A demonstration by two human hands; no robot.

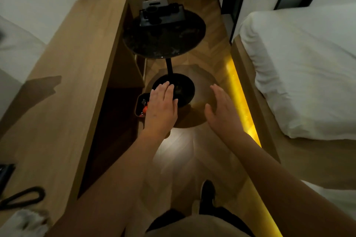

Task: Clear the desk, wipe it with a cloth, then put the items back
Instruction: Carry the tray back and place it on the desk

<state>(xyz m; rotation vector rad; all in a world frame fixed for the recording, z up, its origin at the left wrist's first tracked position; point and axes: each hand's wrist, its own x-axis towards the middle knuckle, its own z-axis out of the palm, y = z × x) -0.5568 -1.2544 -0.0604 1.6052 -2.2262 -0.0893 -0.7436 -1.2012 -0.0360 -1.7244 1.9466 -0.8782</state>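
- Both hands are held out, empty, fingers straight and relaxed, apart from each other: the left hand (161, 106) palm down, the right hand (221, 107) edge-on with its palm turned toward the left.
- The wooden desk (63, 75) runs along the outer side of the left hand; its stretch nearest that hand looks bare.
- Well ahead of both hands stands a round black pedestal table (163, 34) bearing a dark tray (179, 16) with black cups (151, 12).
- My judgement: the tray is rigid and moderately heavy, and the cups loose and breakable, so take its two short edges, one hand each, and keep it level.
- Below the left hand sits a small bin (139, 107).
- A black cord (23, 197) lies on the desk, well behind the left hand.
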